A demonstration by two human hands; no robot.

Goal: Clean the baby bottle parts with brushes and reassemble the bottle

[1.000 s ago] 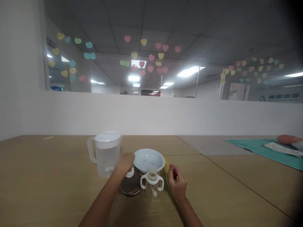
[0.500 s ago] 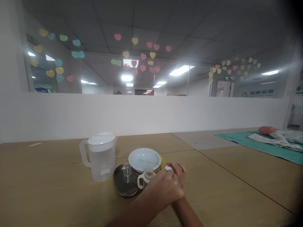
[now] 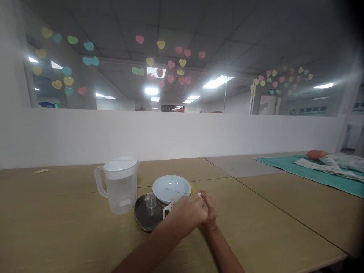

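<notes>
My left hand [image 3: 189,213] and my right hand [image 3: 210,212] meet in front of the bowl, fingers curled together. Between them shows a sliver of a small white piece [image 3: 199,195]; its kind is hidden by the fingers. Behind my left hand stands a clear bottle with a white handle [image 3: 167,209], mostly covered. A metal tray [image 3: 142,218] lies to the left, with a small clear cup [image 3: 151,200] on it. Just beyond my hands is a white bowl [image 3: 162,186] with a thin rod-like item [image 3: 178,192] in it. Something yellow [image 3: 192,189] peeks out at the bowl's right side.
Left of the tray stands a lidded translucent pitcher [image 3: 121,189]. A flat, pale oval piece [image 3: 41,171] lies at the far left. On the right, a green cloth [image 3: 280,163] holds patterned fabric [image 3: 341,163] and an orange-pink rounded thing [image 3: 316,154]. A white wall [image 3: 170,134] borders the wooden table.
My hands have moved slightly left and come closer together, covering more of the white piece and the bottle. The whole view has shifted a little; the tableware looks unmoved.
</notes>
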